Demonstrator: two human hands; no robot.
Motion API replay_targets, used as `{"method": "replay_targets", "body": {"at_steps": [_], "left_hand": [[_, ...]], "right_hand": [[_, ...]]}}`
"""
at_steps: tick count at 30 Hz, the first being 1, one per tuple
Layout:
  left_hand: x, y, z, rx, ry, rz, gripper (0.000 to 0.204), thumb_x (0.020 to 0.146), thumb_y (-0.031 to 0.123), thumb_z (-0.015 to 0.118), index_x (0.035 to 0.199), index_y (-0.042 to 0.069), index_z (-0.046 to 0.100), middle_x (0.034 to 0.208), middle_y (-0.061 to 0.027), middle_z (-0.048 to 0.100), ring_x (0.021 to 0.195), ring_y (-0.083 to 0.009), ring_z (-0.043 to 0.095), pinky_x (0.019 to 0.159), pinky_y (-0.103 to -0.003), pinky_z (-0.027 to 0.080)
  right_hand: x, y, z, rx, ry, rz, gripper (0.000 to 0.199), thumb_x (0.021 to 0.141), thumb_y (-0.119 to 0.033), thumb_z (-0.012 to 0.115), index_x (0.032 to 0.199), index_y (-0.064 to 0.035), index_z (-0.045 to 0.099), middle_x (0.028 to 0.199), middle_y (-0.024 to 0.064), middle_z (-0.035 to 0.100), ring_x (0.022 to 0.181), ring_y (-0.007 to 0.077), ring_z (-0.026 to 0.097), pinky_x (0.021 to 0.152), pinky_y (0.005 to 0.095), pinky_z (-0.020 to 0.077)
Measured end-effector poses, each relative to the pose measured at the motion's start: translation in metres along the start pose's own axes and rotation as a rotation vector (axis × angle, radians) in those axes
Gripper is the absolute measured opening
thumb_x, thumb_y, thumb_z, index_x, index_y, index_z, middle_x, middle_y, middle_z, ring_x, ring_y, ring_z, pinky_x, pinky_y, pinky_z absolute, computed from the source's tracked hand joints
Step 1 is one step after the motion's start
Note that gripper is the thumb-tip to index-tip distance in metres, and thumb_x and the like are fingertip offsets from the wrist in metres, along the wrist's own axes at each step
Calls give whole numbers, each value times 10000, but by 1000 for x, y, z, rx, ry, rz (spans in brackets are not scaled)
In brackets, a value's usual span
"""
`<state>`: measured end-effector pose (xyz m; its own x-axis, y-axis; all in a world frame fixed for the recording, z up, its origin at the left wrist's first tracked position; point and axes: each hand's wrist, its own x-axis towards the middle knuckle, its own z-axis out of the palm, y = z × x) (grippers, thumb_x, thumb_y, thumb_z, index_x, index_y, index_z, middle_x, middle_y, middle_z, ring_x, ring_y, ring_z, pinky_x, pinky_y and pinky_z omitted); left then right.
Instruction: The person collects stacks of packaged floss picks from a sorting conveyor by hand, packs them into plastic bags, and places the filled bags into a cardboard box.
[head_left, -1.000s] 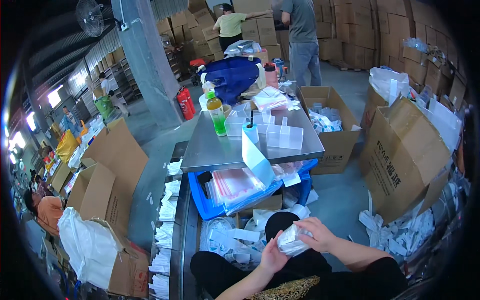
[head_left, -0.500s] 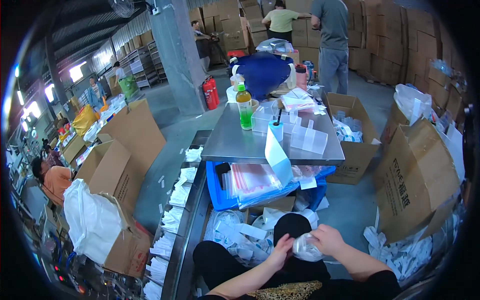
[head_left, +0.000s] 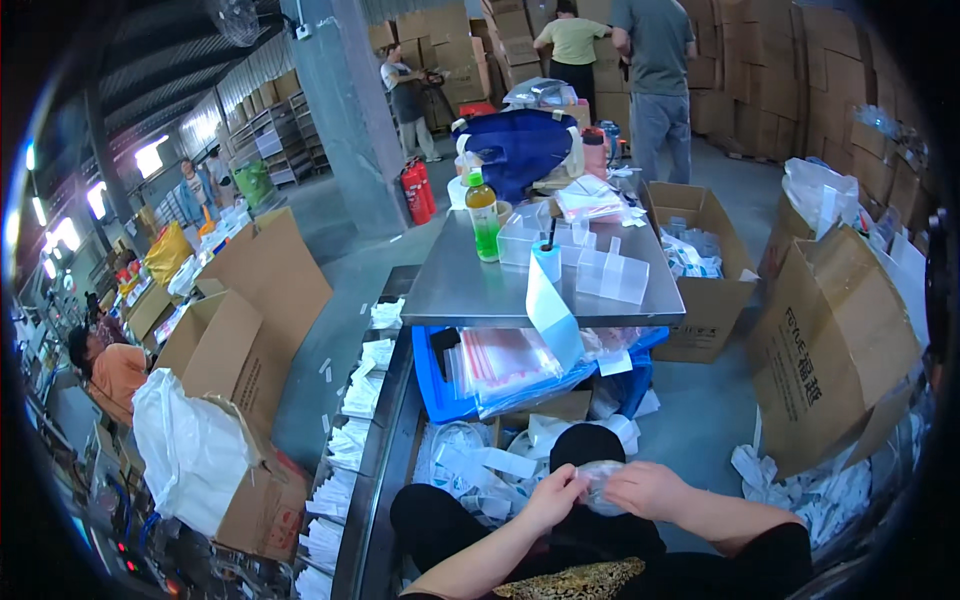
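Observation:
Just above my right knee, both hands hold a see-through plastic bag (head_left: 602,488), bunched into a roundish shape. What is inside the bag, if anything, I cannot make out. My left hand (head_left: 555,496) pinches its left edge between thumb and fingers. From the other side, my right hand (head_left: 650,490) closes over the bag with bent fingers, hiding part of it. Beyond my knees a blue crate (head_left: 432,385) under the table holds flat plastic bags (head_left: 505,370) with pinkish edges.
A metal table (head_left: 450,290) carries a green-capped bottle (head_left: 482,220), a label roll (head_left: 546,262), see-through plastic boxes (head_left: 612,277) and a blue bag (head_left: 520,150). Left of me runs a conveyor (head_left: 385,440) with white bundles (head_left: 348,443). Cardboard boxes (head_left: 835,350) stand on both sides; people work farther back.
My right hand has turned and shifted slightly left, its fingers now nearer my left hand. The bag shows less between them. The view has tilted slightly.

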<state>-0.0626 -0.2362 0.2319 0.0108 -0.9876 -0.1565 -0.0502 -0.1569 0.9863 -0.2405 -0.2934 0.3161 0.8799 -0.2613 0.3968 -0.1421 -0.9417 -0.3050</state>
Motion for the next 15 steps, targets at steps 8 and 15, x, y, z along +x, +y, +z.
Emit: {"method": "replay_targets", "body": {"at_steps": [8,15], "left_hand": [[-6,11,2,-409,5,-75,132,806,152,498,702,74,477,612,6,487,540,-61,436,510,-199,358],[-11,21,15,-358,-76,-149,108,779,120,516,687,103,462,605,15,482,508,-41,414,441,-162,298]], "right_hand": [[-3,-16,1,27,-308,118,224,703,-112,503,910,-42,550,944,77,540,859,240,543,764,336,449],[-6,11,30,-139,-201,-41,317,739,-118,451,1033,-13,506,1073,123,479,1037,267,449,900,353,356]]}}
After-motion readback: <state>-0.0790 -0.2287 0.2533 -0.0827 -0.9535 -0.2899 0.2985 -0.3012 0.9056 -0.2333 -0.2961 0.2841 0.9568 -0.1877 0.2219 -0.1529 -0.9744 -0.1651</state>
